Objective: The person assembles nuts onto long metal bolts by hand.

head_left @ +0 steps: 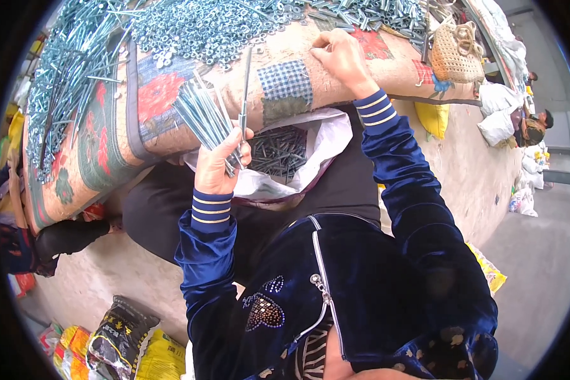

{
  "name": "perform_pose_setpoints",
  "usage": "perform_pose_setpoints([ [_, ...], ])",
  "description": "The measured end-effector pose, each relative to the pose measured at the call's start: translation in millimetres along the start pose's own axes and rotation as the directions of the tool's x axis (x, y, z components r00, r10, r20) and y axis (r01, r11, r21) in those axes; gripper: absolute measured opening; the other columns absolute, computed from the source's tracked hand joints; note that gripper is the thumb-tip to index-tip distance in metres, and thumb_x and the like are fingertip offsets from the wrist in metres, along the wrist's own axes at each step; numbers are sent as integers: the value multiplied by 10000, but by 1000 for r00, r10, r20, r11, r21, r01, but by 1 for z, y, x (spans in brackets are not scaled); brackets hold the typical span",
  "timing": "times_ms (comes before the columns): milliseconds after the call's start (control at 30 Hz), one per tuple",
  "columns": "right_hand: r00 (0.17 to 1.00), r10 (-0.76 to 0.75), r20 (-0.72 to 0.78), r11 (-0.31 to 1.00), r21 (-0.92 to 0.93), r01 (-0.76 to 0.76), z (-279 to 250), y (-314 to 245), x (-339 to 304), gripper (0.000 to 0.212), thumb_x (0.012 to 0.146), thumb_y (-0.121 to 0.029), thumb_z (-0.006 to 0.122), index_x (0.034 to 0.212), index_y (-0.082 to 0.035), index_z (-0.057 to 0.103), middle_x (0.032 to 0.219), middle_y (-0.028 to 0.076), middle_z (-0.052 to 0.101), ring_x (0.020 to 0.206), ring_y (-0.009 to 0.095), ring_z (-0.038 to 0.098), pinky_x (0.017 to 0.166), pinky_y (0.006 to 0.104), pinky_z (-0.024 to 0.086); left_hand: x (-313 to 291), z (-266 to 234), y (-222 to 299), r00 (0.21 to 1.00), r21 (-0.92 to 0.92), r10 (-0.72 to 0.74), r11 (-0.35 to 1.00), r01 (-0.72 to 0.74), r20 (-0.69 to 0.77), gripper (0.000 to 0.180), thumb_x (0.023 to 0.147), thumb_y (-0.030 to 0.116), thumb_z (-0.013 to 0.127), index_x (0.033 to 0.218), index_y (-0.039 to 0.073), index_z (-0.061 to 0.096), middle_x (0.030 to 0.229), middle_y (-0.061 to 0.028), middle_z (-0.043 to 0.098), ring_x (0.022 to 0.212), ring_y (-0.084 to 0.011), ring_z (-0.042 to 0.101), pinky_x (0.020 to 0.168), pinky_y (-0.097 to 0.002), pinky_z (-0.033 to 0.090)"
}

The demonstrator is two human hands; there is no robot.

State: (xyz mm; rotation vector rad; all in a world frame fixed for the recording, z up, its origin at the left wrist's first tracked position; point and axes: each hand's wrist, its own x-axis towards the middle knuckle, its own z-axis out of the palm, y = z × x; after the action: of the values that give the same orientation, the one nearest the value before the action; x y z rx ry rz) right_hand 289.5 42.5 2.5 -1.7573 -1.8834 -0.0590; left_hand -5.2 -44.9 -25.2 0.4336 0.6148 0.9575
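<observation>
My left hand (216, 163) grips a fanned bundle of long silver bolts (204, 117), with one bolt (245, 95) sticking straight up past the thumb. My right hand (341, 58) reaches forward onto the patchwork cloth (285, 85), fingers curled and pinched on the fabric beside scattered small nuts; whether it holds anything I cannot tell. A heap of silver nuts (202, 28) lies on the cloth ahead of both hands. A white plastic bag (326, 136) in my lap is open and holds dark finished bolts (278, 151).
A pile of long bolts (63, 69) covers the cloth's left side, and more bolts (373, 12) lie at the top right. A woven straw bag (455, 56) sits at the right. Printed sacks (126, 345) lie at the lower left. Another person (535, 126) sits far right.
</observation>
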Motion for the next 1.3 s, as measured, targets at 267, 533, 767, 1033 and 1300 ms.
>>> perform_pose_setpoints([
  [267,959,-267,-96,932,228,283,50,-40,47,219,733,-141,648,919,-29,676,820,156,647,717,252,632,683,337,501,1,2,6,992,122,85,990,-73,-96,204,808,101,683,956,20,570,817,-103,629,599,-125,569,485,-237,449],
  [533,991,-120,53,992,49,117,47,-54,44,204,762,-250,636,758,-48,606,771,137,620,769,308,604,689,397,453,-5,-7,10,988,177,70,983,-45,-138,185,808,90,675,954,15,590,804,-102,631,598,-136,581,485,-246,458],
  [767,982,-183,-40,981,63,185,45,-35,38,177,784,-209,648,792,-35,614,774,110,640,691,246,624,643,342,476,-4,-4,8,994,197,7,980,15,-111,202,803,98,681,958,4,591,798,-97,632,602,-137,582,483,-242,458],
  [1033,920,31,391,306,872,-381,18,-62,3,168,818,-79,667,944,23,626,870,86,660,760,146,653,678,234,554,-5,-5,6,992,213,-10,976,36,-124,222,788,89,695,964,7,589,798,-106,632,596,-140,581,480,-244,457],
  [1300,970,-11,241,325,919,-225,12,-84,-13,195,840,-65,627,1023,-1,646,915,95,669,820,154,653,742,255,531,-4,-6,7,992,200,-29,978,53,-122,226,782,80,698,965,12,585,798,-109,631,591,-141,575,469,-239,441],
])
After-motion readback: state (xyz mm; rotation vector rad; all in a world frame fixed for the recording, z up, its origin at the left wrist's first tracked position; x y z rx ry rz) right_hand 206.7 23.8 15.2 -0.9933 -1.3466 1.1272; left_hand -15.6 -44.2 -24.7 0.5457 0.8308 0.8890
